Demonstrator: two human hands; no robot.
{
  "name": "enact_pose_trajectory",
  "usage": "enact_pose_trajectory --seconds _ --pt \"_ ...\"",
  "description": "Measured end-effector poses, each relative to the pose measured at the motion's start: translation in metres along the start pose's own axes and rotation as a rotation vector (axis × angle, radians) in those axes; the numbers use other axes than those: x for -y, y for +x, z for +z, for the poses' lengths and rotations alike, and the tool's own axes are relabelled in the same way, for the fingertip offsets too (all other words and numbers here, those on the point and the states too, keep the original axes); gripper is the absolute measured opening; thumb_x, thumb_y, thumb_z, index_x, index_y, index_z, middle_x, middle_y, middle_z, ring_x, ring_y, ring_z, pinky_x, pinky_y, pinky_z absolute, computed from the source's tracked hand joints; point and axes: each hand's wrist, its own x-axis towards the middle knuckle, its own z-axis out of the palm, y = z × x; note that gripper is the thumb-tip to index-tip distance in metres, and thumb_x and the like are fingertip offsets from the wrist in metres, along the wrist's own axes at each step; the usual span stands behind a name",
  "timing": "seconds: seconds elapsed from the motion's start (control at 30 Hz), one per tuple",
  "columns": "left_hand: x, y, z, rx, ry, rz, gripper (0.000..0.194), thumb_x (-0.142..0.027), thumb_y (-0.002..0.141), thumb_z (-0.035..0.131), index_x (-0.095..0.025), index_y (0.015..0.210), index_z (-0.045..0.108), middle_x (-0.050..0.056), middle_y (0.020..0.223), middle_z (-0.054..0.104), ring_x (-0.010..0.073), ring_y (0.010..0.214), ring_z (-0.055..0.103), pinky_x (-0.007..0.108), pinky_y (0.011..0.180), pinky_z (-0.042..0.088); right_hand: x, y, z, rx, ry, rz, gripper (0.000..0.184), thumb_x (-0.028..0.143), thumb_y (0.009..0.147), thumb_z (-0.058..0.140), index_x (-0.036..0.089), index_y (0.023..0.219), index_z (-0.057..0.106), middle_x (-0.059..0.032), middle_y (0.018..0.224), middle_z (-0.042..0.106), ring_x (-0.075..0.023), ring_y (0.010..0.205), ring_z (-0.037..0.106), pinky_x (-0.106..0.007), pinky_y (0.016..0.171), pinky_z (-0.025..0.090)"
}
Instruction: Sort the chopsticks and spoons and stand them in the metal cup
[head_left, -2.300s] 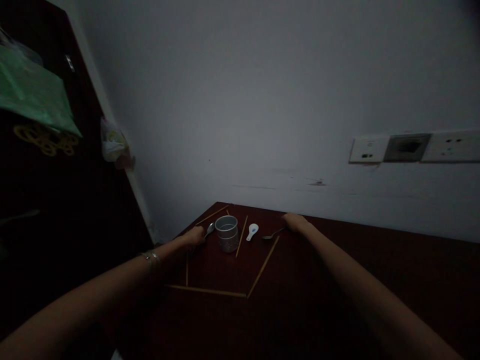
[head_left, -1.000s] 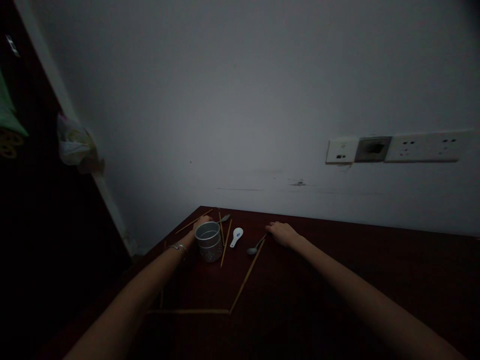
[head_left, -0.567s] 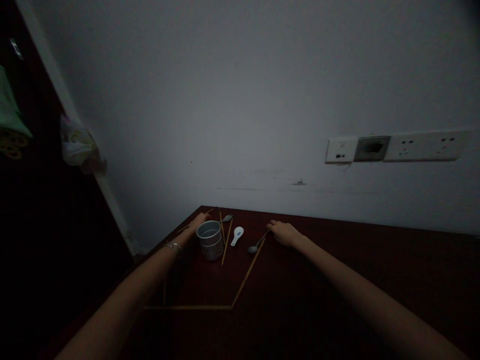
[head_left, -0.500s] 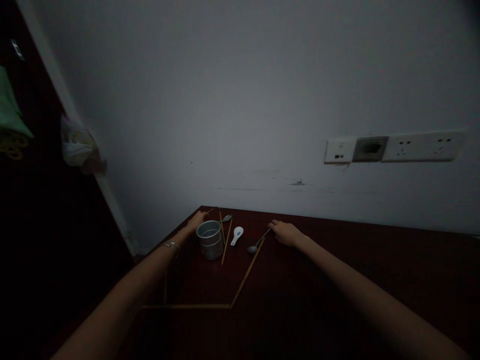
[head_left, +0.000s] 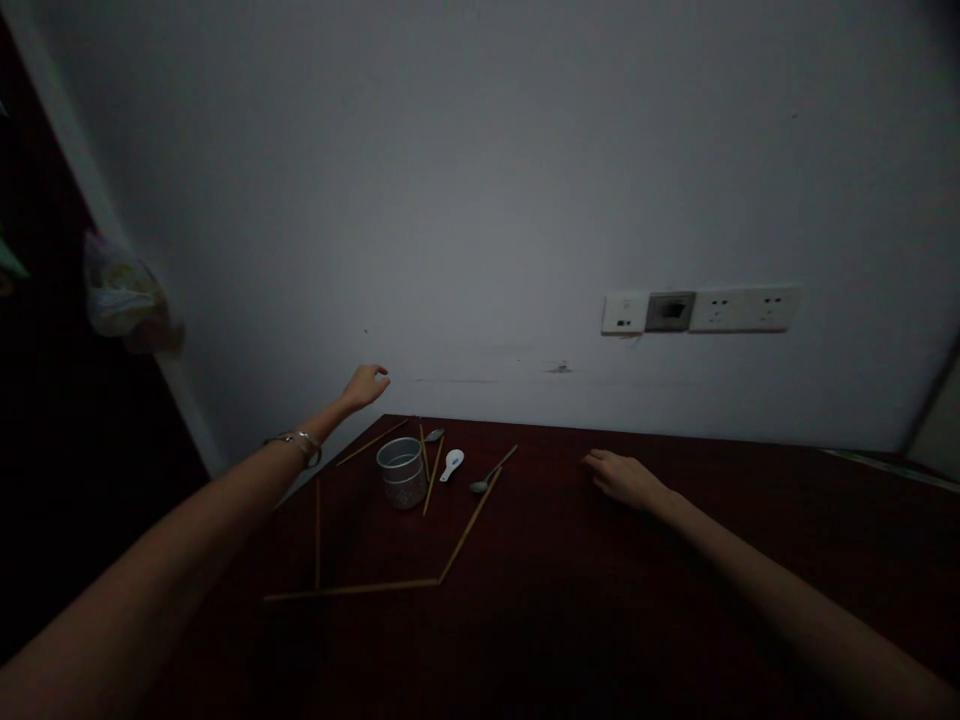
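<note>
My left hand (head_left: 365, 385) is raised in front of the wall, above the far left corner of the table, fingers loosely curved apart from the thumb and holding nothing. Below it, a chopstick (head_left: 373, 443) lies along the table's left edge. A silver metal cup (head_left: 403, 475) stands upright close by, with two chopsticks (head_left: 433, 478), a metal spoon (head_left: 435, 436) and a white soup spoon (head_left: 453, 464) to its right. My right hand (head_left: 621, 477) lies low over the table, open and bare. Left of it is another metal spoon (head_left: 481, 486), touching or nearly touching a slanted chopstick (head_left: 470, 525).
More chopsticks (head_left: 375, 588) lie end to end nearer me on the dark red table (head_left: 540, 560). Behind it rises a pale wall with sockets (head_left: 705, 311). A plastic bag (head_left: 124, 290) hangs at the left.
My left hand has left the chopstick at the far corner and risen. My right hand has let go of the metal spoon's handle and moved right. The view has shifted slightly.
</note>
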Motion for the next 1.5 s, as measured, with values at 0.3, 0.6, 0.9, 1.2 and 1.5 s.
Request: enact_pose_trajectory --seconds 0.3,0.6,0.9,1.2,1.5 --pt "-0.096 -0.027 0.019 0.136 0.023 0.193 0.03 -0.018 0.073 0.049 -0.013 0.1 0.062 0.008 0.102 0.061 0.0177 0.088 0.055 0.027 0.083 0.041 -0.014 -0.054 0.0 0.018 0.066 0.15 0.033 0.018 0.079 0.038 0.019 0.107 0.054 -0.0105 0.111 0.055 -0.0217 0.102 0.051 -0.031 0.08 0.041" --pt "-0.225 -0.098 0.097 0.391 -0.134 0.524 0.036 -0.021 0.071 0.049 -0.013 0.104 0.061 0.011 0.109 0.057 0.0205 0.099 0.053 0.028 0.089 0.04 -0.009 -0.087 0.0 -0.01 0.069 0.26 0.038 0.021 0.081 0.037 0.013 0.114 0.053 -0.0132 0.114 0.057 -0.0222 0.107 0.049 -0.034 0.091 0.035" --pt "-0.249 -0.143 0.178 0.53 -0.019 0.43 0.052 -0.035 0.078 0.043 -0.014 0.126 0.041 0.015 0.133 0.039 0.0283 0.123 0.035 0.038 0.098 0.031 -0.008 -0.115 0.01 -0.015 0.149 0.63 0.047 0.036 0.085 0.031 0.017 0.127 0.043 -0.0087 0.134 0.041 -0.0308 0.125 0.029 -0.054 0.096 0.022" --pt "-0.239 -0.175 0.207 0.428 0.023 0.349 0.054 -0.044 0.087 0.023 -0.024 0.137 0.025 0.014 0.144 0.018 0.0343 0.131 0.013 0.05 0.101 0.017 -0.002 -0.119 0.005 -0.064 0.189 0.685 0.044 0.034 0.086 0.03 0.021 0.124 0.047 -0.0064 0.135 0.04 -0.0269 0.127 0.027 -0.051 0.099 0.019" --pt "-0.236 -0.172 0.211 0.417 0.043 0.335 0.053 -0.045 0.087 0.023 -0.025 0.135 0.029 0.014 0.144 0.019 0.0355 0.13 0.015 0.054 0.099 0.019 -0.002 -0.123 0.004 -0.086 0.213 0.679 0.043 0.034 0.086 0.032 0.021 0.123 0.049 -0.0053 0.135 0.042 -0.0257 0.126 0.029 -0.048 0.1 0.019"
